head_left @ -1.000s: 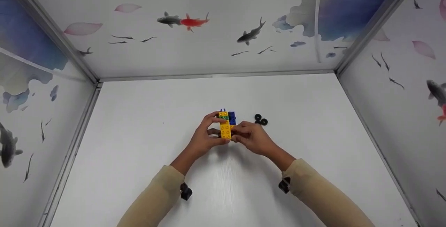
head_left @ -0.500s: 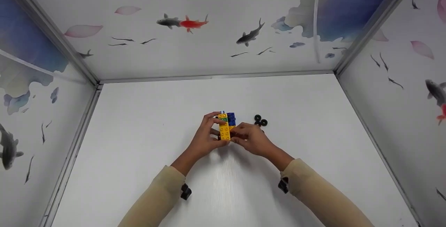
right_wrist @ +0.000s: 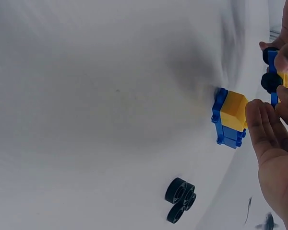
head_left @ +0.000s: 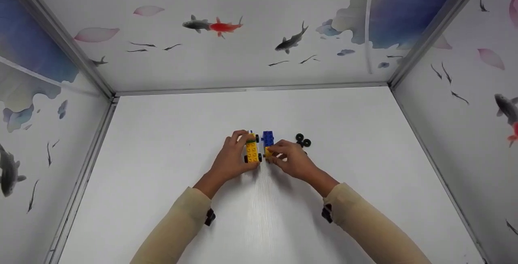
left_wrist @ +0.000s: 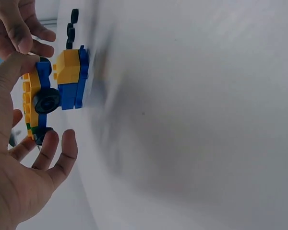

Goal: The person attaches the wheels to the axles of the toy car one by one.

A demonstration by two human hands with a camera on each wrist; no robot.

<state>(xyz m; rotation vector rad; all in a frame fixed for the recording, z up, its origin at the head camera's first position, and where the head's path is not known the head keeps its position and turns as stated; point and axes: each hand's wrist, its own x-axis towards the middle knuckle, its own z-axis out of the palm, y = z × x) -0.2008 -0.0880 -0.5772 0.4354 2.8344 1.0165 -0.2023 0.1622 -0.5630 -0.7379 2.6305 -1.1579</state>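
Observation:
My left hand (head_left: pixel 230 156) holds a toy brick car (head_left: pixel 251 151) between thumb and fingers. The car has a studded yellow top with a green band, a blue base (left_wrist: pixel 42 72) and black wheels (left_wrist: pixel 47 100). It appears raised off the table. Just to its right, a second brick vehicle (right_wrist: pixel 228 120), blue with a yellow block and no wheels showing, stands on the table. My right hand (head_left: pixel 297 160) hovers close by it with fairly straight fingers and nothing between them. In the right wrist view its fingertips overlap the yellow block's edge; contact is unclear.
Several loose black wheels (right_wrist: pixel 180 194) lie together on the white table (head_left: pixel 182 134), beyond my right hand. Panels printed with fish (head_left: pixel 226 26) and petals enclose the table at the back and both sides.
My left hand has carried the car leftward, away from my right hand. The wheelless vehicle now shows apart from it. My right hand has let go of the car's side and stayed nearly in place.

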